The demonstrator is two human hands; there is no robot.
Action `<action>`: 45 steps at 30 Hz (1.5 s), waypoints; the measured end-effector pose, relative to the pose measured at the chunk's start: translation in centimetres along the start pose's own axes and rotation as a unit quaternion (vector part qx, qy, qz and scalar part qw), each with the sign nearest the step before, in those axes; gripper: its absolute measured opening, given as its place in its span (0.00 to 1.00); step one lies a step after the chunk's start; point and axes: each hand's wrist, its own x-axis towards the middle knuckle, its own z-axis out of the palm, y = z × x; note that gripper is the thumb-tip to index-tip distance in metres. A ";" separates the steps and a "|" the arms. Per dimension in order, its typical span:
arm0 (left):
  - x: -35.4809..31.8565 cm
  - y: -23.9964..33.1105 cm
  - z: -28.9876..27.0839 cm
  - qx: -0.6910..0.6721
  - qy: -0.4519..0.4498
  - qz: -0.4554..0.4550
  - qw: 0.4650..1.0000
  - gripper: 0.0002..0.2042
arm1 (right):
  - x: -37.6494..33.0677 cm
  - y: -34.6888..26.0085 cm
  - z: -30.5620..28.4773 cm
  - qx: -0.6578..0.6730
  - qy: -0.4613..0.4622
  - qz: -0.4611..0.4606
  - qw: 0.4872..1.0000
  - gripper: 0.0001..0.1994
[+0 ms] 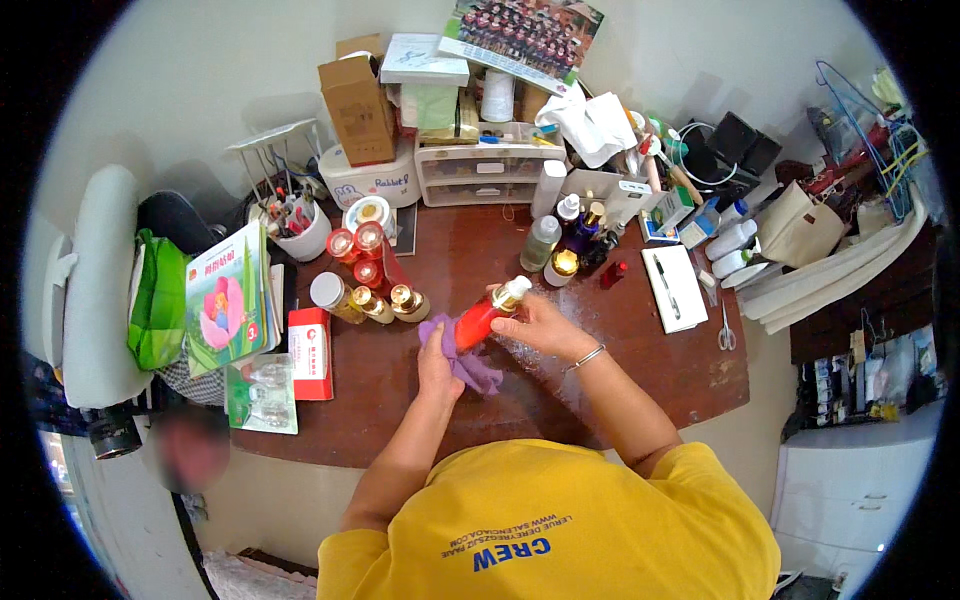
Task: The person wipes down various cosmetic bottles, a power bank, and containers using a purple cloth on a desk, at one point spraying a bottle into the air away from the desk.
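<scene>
A red bottle (474,324) with a gold collar and white pump top is held tilted over the middle of the table. My left hand (437,368) is closed around a purple cloth (479,374), which wraps the lower end of the bottle. The fingers of my right hand (537,327) grip the bottle near its neck. Left of it stand several red-capped bottles (369,238) and two small gold-capped bottles (409,302). Beyond my right hand is a group with a clear bottle (540,243) and a gold-capped bottle (561,267).
A brown table (640,370) bears a red box (311,352), picture books (226,295) and a blister pack (262,393) at left. Drawers (489,178) stand at the back. At right are a notepad with a pen (672,288), scissors (727,332) and a beige bag (798,225).
</scene>
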 end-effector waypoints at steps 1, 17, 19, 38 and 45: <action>0.2 -0.3 -0.4 -0.038 -0.017 -0.031 0.999 0.18 | 0.2 0.1 0.1 0.002 -0.003 -0.019 1.000 0.28; 1.2 1.9 2.8 -0.094 -0.040 -0.107 0.989 0.19 | 3.4 -11.2 -2.6 -0.343 -0.072 -0.020 0.936 0.15; 2.0 2.3 2.3 -0.075 -0.062 -0.097 0.991 0.21 | 4.1 -11.4 -3.1 -0.342 -0.072 -0.015 0.937 0.14; 1.0 -0.1 1.0 0.101 -0.102 -0.035 0.989 0.17 | 12.5 -4.4 -11.0 -0.630 0.186 0.050 0.752 0.10; -0.9 0.5 0.1 0.044 -0.129 -0.084 0.987 0.16 | 14.0 -1.8 -11.8 -0.662 0.197 0.045 0.722 0.07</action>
